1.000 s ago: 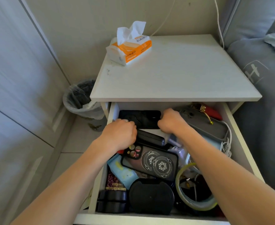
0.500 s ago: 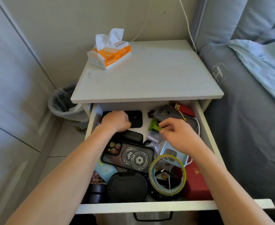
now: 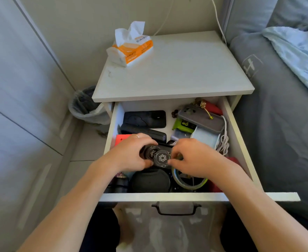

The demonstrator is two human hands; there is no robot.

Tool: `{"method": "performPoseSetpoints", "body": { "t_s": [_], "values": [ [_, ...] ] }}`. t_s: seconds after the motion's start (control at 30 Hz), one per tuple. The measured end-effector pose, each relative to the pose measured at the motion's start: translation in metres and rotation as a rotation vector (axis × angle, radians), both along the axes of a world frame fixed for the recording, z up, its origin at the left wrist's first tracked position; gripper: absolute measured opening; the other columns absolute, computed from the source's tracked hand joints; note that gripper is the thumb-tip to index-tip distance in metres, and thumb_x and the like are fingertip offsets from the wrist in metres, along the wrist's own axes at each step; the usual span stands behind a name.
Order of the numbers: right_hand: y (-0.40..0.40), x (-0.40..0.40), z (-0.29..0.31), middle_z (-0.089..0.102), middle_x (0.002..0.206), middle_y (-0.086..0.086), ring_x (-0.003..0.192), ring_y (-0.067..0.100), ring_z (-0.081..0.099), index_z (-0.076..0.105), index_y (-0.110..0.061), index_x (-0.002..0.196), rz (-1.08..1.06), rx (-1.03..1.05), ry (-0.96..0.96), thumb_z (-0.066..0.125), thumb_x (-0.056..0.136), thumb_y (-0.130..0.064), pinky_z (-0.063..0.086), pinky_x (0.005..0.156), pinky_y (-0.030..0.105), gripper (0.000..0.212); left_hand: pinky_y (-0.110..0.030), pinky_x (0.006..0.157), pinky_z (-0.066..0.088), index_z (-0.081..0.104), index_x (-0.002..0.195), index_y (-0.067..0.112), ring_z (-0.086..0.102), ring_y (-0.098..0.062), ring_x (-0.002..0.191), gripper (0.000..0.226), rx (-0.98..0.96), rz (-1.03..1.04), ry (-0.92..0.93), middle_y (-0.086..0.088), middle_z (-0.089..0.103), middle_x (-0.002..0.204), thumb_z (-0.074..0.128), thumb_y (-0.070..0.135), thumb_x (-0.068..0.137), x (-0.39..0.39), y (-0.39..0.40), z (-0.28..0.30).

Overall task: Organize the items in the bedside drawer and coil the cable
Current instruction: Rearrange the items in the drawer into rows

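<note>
Left hand [image 3: 131, 153] and right hand [image 3: 195, 157] both gripping phone case [image 3: 158, 157], fingers curled round its ends. Held above open drawer [image 3: 167, 196], cable [image 3: 225, 140] bunched at right wall

A tissue pack [image 3: 131, 47] in orange and white wrapping lies on the nightstand's pale surface [image 3: 182, 73], upper centre of the frame, with a white tissue standing up out of its top. Left of the nightstand, low against the wall, a waste bin [image 3: 85, 106] lined with a clear bag stands on the floor. Grey wardrobe panels [image 3: 18, 106] fill the left edge. At right lies a grey bed [image 3: 276, 106], with a light blue blanket [image 3: 298, 51] draped over its upper right corner.
</note>
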State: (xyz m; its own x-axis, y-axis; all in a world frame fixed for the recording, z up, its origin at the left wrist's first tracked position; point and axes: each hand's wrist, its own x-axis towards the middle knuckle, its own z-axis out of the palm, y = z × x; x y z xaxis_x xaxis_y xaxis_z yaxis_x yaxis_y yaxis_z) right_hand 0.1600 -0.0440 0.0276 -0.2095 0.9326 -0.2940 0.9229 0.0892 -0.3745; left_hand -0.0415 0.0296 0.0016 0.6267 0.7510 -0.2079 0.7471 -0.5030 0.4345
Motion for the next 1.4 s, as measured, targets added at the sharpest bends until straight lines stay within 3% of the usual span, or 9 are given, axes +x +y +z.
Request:
{"method": "performPoseSetpoints", "body": {
  "t_s": [0.17,0.33,0.6,0.73,0.83,1.0,1.13,1.23,1.4],
  "values": [
    [-0.001,-0.007,0.003,0.064,0.088,-0.002,0.088,0.019,0.059,0.065,-0.019,0.086,-0.063,0.005,-0.05,0.058,0.086,-0.036,0.054,0.075,0.037,0.018,-0.03,0.107,0.039,0.059,0.125,0.032,0.047,-0.01,0.124,0.064,0.029,-0.048,0.019,0.011,0.054,0.128,0.086,0.033,0.067,0.002,0.006,-0.006],
    [0.003,-0.017,0.003,0.058,0.101,-0.001,0.095,0.021,0.056,0.061,-0.021,0.102,-0.009,0.059,-0.067,0.056,0.088,-0.025,0.052,0.077,0.036,0.016,-0.038,0.098,0.047,0.06,0.122,0.034,0.051,-0.013,0.119,0.057,0.127,0.064,0.014,0.012,0.057,0.123,0.081,0.046,0.07,-0.008,0.007,-0.005],
    [0.007,-0.009,-0.002,0.059,0.11,-0.003,0.102,0.012,0.051,0.06,-0.025,0.113,0.059,-0.041,-0.085,0.062,0.089,-0.038,0.051,0.086,0.037,0.027,-0.025,0.085,0.051,0.072,0.102,0.028,0.064,-0.001,0.091,0.023,0.035,0.233,-0.166,0.016,0.069,0.097,0.073,0.012,0.086,-0.041,-0.005,0.006],
    [0.01,-0.002,0.002,0.063,0.099,-0.001,0.093,0.02,0.059,0.063,-0.024,0.096,-0.038,-0.046,-0.056,0.054,0.091,-0.032,0.054,0.08,0.037,0.014,-0.023,0.08,0.053,0.072,0.098,0.026,0.063,0.001,0.085,0.018,0.014,0.152,-0.126,0.017,0.067,0.089,0.069,0.011,0.089,-0.03,-0.011,0.003],
    [0.011,0.016,0.01,0.062,0.092,0.003,0.084,0.025,0.059,0.063,-0.018,0.095,-0.273,0.051,-0.102,0.047,0.092,-0.026,0.051,0.07,0.035,0.018,-0.028,0.082,0.053,0.07,0.105,0.027,0.06,-0.003,0.087,0.018,0.06,0.103,-0.151,0.019,0.061,0.09,0.069,0.02,0.089,-0.005,-0.01,0.001],
    [0.0,0.045,0.005,0.059,0.099,0.009,0.082,0.029,0.055,0.051,-0.012,0.095,-0.567,0.046,-0.305,0.053,0.092,-0.04,0.039,0.064,0.031,0.028,-0.031,0.08,0.051,0.07,0.107,0.031,0.059,-0.008,0.094,0.018,0.111,0.015,-0.228,0.012,0.065,0.1,0.064,0.025,0.092,0.042,-0.007,0.004],
    [-0.002,0.048,-0.011,0.045,0.13,0.014,0.112,0.036,0.056,0.045,-0.013,0.128,-0.582,-0.065,-0.143,0.063,0.087,-0.051,0.045,0.084,0.038,0.058,-0.035,0.079,0.055,0.071,0.106,0.031,0.06,-0.004,0.089,0.017,0.046,0.008,-0.263,0.015,0.064,0.098,0.063,0.027,0.093,0.064,-0.001,-0.001],
    [-0.004,0.056,-0.017,0.032,0.135,0.012,0.113,0.038,0.054,0.04,-0.016,0.135,-0.635,-0.085,0.035,0.071,0.085,-0.038,0.047,0.095,0.04,0.063,-0.025,0.082,0.052,0.071,0.109,0.029,0.061,-0.001,0.092,0.017,-0.009,0.025,-0.286,0.014,0.065,0.102,0.063,0.026,0.094,0.076,0.004,-0.004],
    [0.002,0.071,-0.015,0.05,0.126,0.007,0.09,0.019,0.058,0.049,-0.019,0.132,-0.824,0.091,0.359,0.062,0.082,-0.006,0.049,0.072,0.028,0.053,-0.02,0.087,0.048,0.067,0.118,0.027,0.061,-0.003,0.103,0.023,-0.079,0.037,-0.226,0.01,0.067,0.113,0.064,0.023,0.095,0.08,0.011,-0.008]
  ]
}}
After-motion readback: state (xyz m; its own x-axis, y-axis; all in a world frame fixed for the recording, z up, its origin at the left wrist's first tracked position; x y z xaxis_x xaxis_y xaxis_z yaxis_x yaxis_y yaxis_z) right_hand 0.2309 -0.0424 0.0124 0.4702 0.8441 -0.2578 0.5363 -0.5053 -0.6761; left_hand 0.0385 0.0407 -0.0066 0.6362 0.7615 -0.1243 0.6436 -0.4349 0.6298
